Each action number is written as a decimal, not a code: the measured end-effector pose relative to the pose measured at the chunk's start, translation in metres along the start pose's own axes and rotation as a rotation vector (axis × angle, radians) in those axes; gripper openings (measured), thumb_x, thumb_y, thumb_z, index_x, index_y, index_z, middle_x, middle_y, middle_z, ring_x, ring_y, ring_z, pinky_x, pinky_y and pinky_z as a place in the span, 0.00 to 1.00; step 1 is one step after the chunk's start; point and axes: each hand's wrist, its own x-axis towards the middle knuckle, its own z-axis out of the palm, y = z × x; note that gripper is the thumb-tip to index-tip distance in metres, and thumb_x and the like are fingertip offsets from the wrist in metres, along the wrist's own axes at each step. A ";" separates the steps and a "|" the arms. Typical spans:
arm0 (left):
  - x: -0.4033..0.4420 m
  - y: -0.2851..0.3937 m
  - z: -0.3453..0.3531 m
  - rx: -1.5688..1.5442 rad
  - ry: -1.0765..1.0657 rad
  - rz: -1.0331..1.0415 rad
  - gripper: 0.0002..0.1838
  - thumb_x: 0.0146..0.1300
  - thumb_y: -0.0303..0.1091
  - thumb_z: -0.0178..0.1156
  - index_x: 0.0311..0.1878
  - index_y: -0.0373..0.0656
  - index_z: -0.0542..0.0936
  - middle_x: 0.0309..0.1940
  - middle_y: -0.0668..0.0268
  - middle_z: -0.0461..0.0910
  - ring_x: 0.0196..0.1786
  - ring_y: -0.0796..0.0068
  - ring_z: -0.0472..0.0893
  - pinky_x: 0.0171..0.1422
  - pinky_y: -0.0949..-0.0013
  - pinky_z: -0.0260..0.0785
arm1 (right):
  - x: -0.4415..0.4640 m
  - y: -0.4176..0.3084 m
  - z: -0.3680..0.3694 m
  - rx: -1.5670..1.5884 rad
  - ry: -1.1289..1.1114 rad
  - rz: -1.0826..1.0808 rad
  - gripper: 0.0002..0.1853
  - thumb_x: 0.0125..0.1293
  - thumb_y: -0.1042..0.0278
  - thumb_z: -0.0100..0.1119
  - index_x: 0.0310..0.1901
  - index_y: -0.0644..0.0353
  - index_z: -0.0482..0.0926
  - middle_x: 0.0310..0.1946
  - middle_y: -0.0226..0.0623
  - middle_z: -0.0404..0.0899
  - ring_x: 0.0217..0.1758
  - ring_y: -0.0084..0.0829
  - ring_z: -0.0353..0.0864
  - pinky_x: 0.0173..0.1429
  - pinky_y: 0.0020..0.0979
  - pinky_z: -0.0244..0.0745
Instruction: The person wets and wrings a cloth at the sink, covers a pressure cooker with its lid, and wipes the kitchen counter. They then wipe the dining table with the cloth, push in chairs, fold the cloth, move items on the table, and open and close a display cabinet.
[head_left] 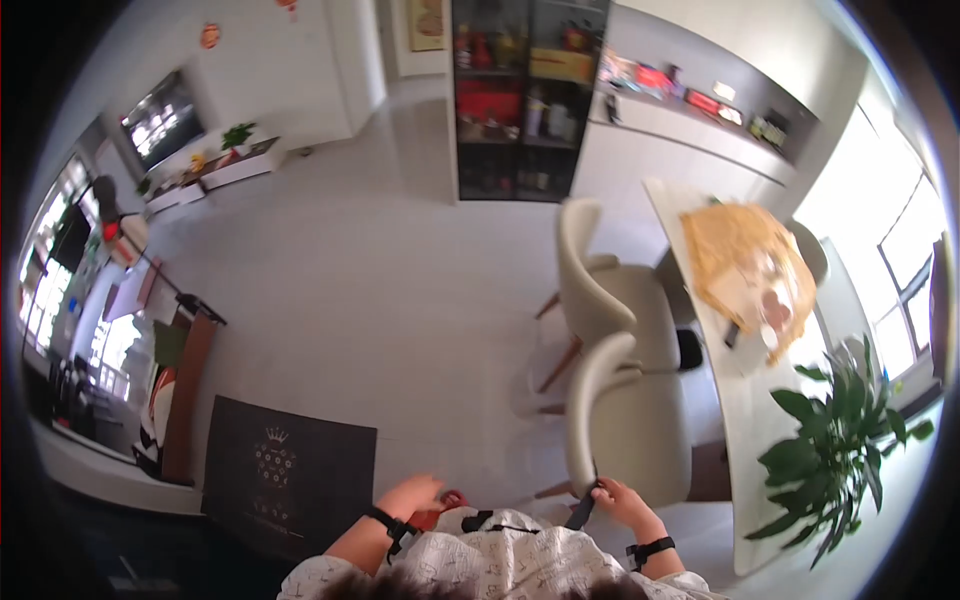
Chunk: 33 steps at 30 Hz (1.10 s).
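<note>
My right hand (622, 500) is closed on a dark strap-like piece (582, 512), right by the back of the nearer cream chair (628, 430). What the strap belongs to does not show clearly. At the lower middle, my left hand (412, 495) is beside my body, close to a red item (453, 498) low down. Its fingers are blurred, so their pose is unclear. Both wrists wear black bands. To the left of that hand lies a dark doormat (290, 475) with a crown print.
A second cream chair (610, 280) stands along the white table (735, 400). On the table are a crumpled yellow-brown cloth or bag (750, 260) and a leafy plant (835, 440). A dark glass cabinet (525, 100) stands ahead; a brown-sided cabinet (190, 400) is at left.
</note>
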 end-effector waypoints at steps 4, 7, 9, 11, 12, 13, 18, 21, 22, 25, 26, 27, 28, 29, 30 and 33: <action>-0.058 -0.067 0.030 -0.207 0.054 -0.315 0.29 0.55 0.53 0.56 0.52 0.40 0.73 0.47 0.49 0.75 0.51 0.52 0.74 0.53 0.57 0.67 | 0.034 -0.068 0.016 -0.636 -0.199 0.299 0.34 0.51 0.38 0.57 0.48 0.63 0.75 0.40 0.52 0.78 0.46 0.50 0.76 0.50 0.39 0.70; -0.059 -0.092 0.043 -0.412 0.173 -0.327 0.28 0.56 0.54 0.54 0.51 0.39 0.73 0.46 0.50 0.76 0.49 0.52 0.75 0.52 0.57 0.67 | 0.054 -0.104 0.012 -0.792 -0.450 0.294 0.30 0.51 0.38 0.56 0.39 0.61 0.81 0.34 0.50 0.80 0.41 0.47 0.78 0.48 0.39 0.72; -0.046 -0.098 0.047 -0.464 0.201 -0.319 0.27 0.57 0.53 0.54 0.49 0.39 0.74 0.43 0.50 0.77 0.47 0.51 0.76 0.51 0.56 0.68 | 0.070 -0.123 0.020 -0.783 -0.496 0.222 0.28 0.53 0.39 0.56 0.42 0.59 0.80 0.34 0.50 0.80 0.41 0.47 0.78 0.47 0.39 0.72; -0.024 -0.102 0.045 -0.379 0.192 -0.126 0.27 0.57 0.53 0.53 0.52 0.40 0.72 0.43 0.50 0.77 0.47 0.50 0.76 0.50 0.57 0.68 | 0.093 -0.151 0.037 -0.766 -0.536 0.145 0.27 0.54 0.41 0.55 0.44 0.58 0.79 0.34 0.49 0.80 0.41 0.47 0.78 0.47 0.38 0.72; -0.012 -0.104 0.042 -0.380 0.191 -0.132 0.27 0.57 0.53 0.53 0.52 0.40 0.72 0.43 0.50 0.77 0.47 0.50 0.76 0.50 0.57 0.68 | 0.104 -0.163 0.052 -0.640 -0.553 0.067 0.27 0.56 0.42 0.54 0.48 0.56 0.76 0.36 0.48 0.80 0.42 0.47 0.78 0.48 0.38 0.72; 0.001 -0.105 0.034 -0.390 0.205 -0.026 0.26 0.58 0.52 0.54 0.52 0.41 0.72 0.43 0.51 0.77 0.47 0.50 0.76 0.50 0.57 0.68 | 0.116 -0.173 0.065 -0.511 -0.566 -0.012 0.27 0.57 0.43 0.53 0.51 0.55 0.74 0.38 0.46 0.80 0.43 0.47 0.77 0.48 0.38 0.72; 0.030 -0.133 -0.054 -0.437 0.212 0.073 0.24 0.60 0.47 0.54 0.54 0.43 0.71 0.40 0.56 0.79 0.45 0.55 0.77 0.46 0.60 0.70 | 0.192 -0.205 0.096 -0.458 -0.656 -0.145 0.24 0.59 0.47 0.51 0.51 0.56 0.72 0.41 0.47 0.78 0.45 0.48 0.76 0.49 0.41 0.71; 0.048 -0.165 -0.122 -0.428 0.231 -0.089 0.25 0.57 0.47 0.56 0.53 0.41 0.71 0.43 0.53 0.78 0.47 0.53 0.76 0.51 0.58 0.68 | 0.254 -0.191 0.094 -0.533 -0.637 -0.220 0.25 0.61 0.46 0.49 0.55 0.53 0.70 0.43 0.42 0.78 0.47 0.46 0.76 0.51 0.40 0.71; 0.065 -0.191 -0.124 -0.292 0.208 -0.112 0.23 0.58 0.46 0.56 0.53 0.44 0.71 0.42 0.57 0.79 0.46 0.56 0.77 0.48 0.61 0.69 | 0.277 -0.176 0.094 -0.540 -0.573 -0.271 0.25 0.61 0.47 0.49 0.54 0.53 0.70 0.42 0.44 0.78 0.46 0.48 0.76 0.50 0.41 0.71; 0.083 -0.245 -0.172 -0.205 0.172 -0.162 0.21 0.58 0.45 0.56 0.53 0.47 0.72 0.40 0.63 0.80 0.44 0.61 0.78 0.46 0.64 0.70 | 0.346 -0.190 0.078 -0.540 -0.487 -0.299 0.24 0.60 0.49 0.49 0.53 0.54 0.71 0.40 0.47 0.78 0.44 0.49 0.76 0.48 0.44 0.71; 0.087 -0.253 -0.187 -0.276 0.166 -0.174 0.21 0.58 0.44 0.57 0.53 0.47 0.72 0.39 0.64 0.80 0.44 0.62 0.78 0.47 0.64 0.69 | 0.364 -0.202 0.068 -0.558 -0.478 -0.271 0.23 0.60 0.49 0.49 0.52 0.55 0.71 0.39 0.48 0.78 0.43 0.50 0.76 0.48 0.45 0.71; 0.096 -0.263 -0.208 -0.308 0.180 -0.214 0.22 0.57 0.44 0.58 0.53 0.47 0.72 0.39 0.66 0.81 0.45 0.64 0.78 0.48 0.64 0.69 | 0.384 -0.220 0.059 -0.498 -0.423 -0.288 0.22 0.59 0.51 0.50 0.52 0.55 0.71 0.37 0.49 0.78 0.41 0.51 0.76 0.46 0.45 0.71; 0.104 -0.270 -0.230 -0.305 0.183 -0.208 0.22 0.57 0.44 0.58 0.53 0.47 0.72 0.39 0.66 0.81 0.45 0.64 0.78 0.48 0.64 0.69 | 0.404 -0.233 0.050 -0.501 -0.416 -0.287 0.22 0.59 0.51 0.50 0.52 0.55 0.71 0.37 0.49 0.78 0.41 0.51 0.76 0.46 0.45 0.71; 0.111 -0.276 -0.251 -0.376 0.271 -0.268 0.23 0.56 0.45 0.58 0.54 0.48 0.72 0.41 0.64 0.80 0.45 0.63 0.78 0.49 0.62 0.69 | 0.423 -0.245 0.042 -0.518 -0.369 -0.293 0.22 0.59 0.52 0.50 0.52 0.55 0.71 0.37 0.48 0.78 0.42 0.50 0.76 0.47 0.45 0.71; 0.117 -0.281 -0.270 -0.449 0.352 -0.331 0.24 0.55 0.45 0.58 0.55 0.48 0.72 0.43 0.63 0.80 0.45 0.61 0.78 0.49 0.61 0.70 | 0.439 -0.255 0.037 -0.532 -0.326 -0.294 0.22 0.60 0.53 0.51 0.52 0.55 0.71 0.38 0.48 0.78 0.42 0.50 0.76 0.47 0.44 0.71; 0.134 -0.294 -0.322 -0.476 0.444 -0.337 0.25 0.55 0.46 0.59 0.55 0.47 0.71 0.43 0.64 0.80 0.45 0.62 0.78 0.49 0.61 0.70 | 0.484 -0.283 0.027 -0.514 -0.253 -0.340 0.21 0.60 0.55 0.52 0.52 0.56 0.71 0.39 0.48 0.78 0.43 0.49 0.76 0.47 0.43 0.71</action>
